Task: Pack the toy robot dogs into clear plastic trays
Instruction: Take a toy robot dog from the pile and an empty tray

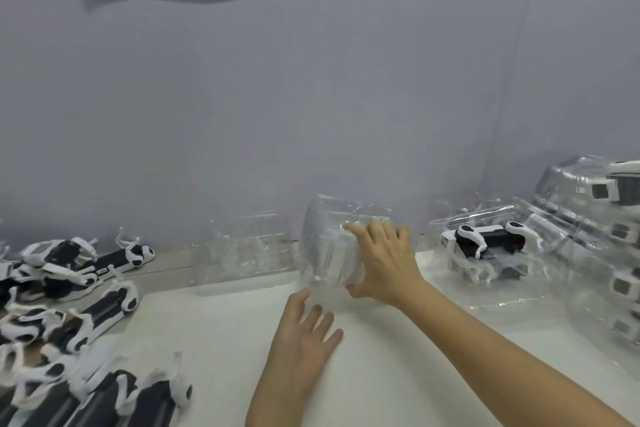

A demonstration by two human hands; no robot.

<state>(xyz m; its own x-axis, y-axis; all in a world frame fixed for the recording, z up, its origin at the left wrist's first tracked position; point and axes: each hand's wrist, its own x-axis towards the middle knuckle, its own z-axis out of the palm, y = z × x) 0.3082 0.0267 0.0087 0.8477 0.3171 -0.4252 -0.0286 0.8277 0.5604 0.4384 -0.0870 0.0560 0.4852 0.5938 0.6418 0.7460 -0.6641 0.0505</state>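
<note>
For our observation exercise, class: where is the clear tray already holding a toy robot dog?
Head view, right side: the filled tray lies on the table, between the empty trays in the right hand and the stack of packed trays.
</note>
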